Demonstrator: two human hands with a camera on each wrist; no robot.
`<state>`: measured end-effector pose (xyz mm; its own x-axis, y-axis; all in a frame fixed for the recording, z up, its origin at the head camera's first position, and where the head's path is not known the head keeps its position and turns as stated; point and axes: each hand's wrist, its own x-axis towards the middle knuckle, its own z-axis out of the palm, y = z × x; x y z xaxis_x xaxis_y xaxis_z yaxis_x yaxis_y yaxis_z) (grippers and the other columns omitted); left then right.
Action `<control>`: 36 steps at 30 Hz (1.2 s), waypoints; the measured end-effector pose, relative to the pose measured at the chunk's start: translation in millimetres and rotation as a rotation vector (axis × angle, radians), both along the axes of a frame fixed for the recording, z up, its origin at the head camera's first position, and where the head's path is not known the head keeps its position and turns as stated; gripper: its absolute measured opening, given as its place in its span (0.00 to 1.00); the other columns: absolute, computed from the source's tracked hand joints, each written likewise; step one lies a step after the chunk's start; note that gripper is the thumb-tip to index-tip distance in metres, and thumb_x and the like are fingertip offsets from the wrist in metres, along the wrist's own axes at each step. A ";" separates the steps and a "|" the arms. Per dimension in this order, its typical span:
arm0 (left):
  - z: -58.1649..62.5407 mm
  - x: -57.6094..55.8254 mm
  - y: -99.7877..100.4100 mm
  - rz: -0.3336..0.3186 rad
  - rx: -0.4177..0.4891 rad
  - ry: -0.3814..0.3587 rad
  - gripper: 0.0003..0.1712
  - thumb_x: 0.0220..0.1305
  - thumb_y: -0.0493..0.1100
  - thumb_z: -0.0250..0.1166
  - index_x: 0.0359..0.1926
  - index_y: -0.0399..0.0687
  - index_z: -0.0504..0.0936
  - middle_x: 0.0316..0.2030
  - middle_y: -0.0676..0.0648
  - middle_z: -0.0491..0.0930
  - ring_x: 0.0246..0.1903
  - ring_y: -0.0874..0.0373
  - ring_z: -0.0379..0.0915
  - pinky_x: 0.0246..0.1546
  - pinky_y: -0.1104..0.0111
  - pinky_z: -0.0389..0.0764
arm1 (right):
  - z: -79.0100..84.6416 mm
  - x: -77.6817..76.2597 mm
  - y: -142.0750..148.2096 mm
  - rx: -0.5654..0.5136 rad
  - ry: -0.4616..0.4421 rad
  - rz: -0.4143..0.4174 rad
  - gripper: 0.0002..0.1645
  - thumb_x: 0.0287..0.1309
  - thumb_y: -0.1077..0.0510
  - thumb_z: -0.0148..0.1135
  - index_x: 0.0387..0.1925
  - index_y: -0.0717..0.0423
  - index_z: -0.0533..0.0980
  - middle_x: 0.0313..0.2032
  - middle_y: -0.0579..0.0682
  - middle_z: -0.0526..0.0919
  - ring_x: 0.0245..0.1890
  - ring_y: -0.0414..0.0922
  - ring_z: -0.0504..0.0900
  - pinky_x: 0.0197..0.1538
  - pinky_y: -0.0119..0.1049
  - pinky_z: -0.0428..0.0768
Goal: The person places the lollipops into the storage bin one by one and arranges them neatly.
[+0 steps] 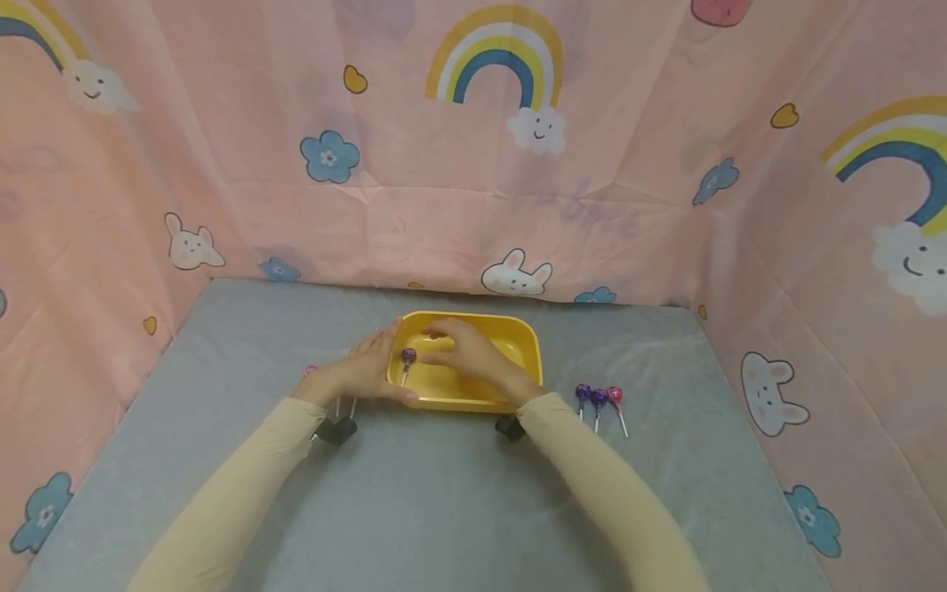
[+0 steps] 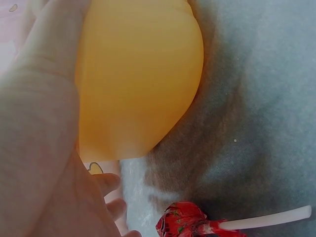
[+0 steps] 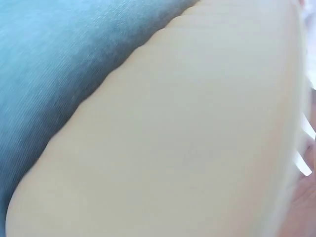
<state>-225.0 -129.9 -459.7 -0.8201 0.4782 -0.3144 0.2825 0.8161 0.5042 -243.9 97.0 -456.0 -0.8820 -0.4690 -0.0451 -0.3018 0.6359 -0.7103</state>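
We have the yellow tray (image 1: 459, 405) set at the middle of the grey tabletop (image 1: 429, 501), with a purple lollipop (image 1: 408, 356) lying inside at its left end, the stick pointing near. Our left hand (image 1: 361, 372) rests along the tray's left end, fingers fairly straight and pressed to it rather than wrapped round. Our right hand (image 1: 469, 352) is over the inside of the tray, fingers bent and thumb reaching left towards that lollipop; whether it grasps anything we cannot tell (two white sticks (image 3: 302, 164) show beside it in the right wrist view, but not what carries them).

To do this part well, as we judge it, we should brace the tray with light, even pressure, so it neither slides nor tips. The right fingers want to stay low and come in by the stick, since the round wrapped heads would probably roll. We should also mind the left wrist around the red lollipop (image 2: 181, 219) on the tabletop, and lift the right sleeve clear of the three lollipops (image 1: 598, 399) lying to the right of the tray.
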 end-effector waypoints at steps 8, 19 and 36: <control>0.8 -0.7 -0.6 -0.001 0.000 -0.004 0.83 0.42 0.79 0.69 0.77 0.48 0.22 0.78 0.31 0.37 0.78 0.34 0.31 0.76 0.37 0.41 | 20.6 12.2 26.2 -0.004 0.038 -0.018 0.28 0.61 0.44 0.67 0.61 0.44 0.75 0.60 0.45 0.79 0.63 0.47 0.76 0.71 0.47 0.70; -1.9 -0.8 0.3 -0.004 -0.002 0.011 0.83 0.43 0.77 0.70 0.77 0.47 0.22 0.78 0.31 0.39 0.78 0.33 0.32 0.76 0.38 0.41 | 37.6 26.7 65.6 -0.045 0.164 -0.007 0.29 0.59 0.47 0.69 0.61 0.51 0.76 0.59 0.49 0.81 0.62 0.50 0.77 0.70 0.52 0.71; -0.8 0.6 0.7 0.003 -0.002 0.006 0.84 0.42 0.77 0.70 0.77 0.49 0.22 0.78 0.32 0.37 0.78 0.34 0.30 0.76 0.39 0.39 | 39.5 41.1 125.0 -0.077 0.109 -0.116 0.32 0.60 0.44 0.68 0.63 0.49 0.74 0.63 0.50 0.77 0.68 0.53 0.70 0.72 0.61 0.63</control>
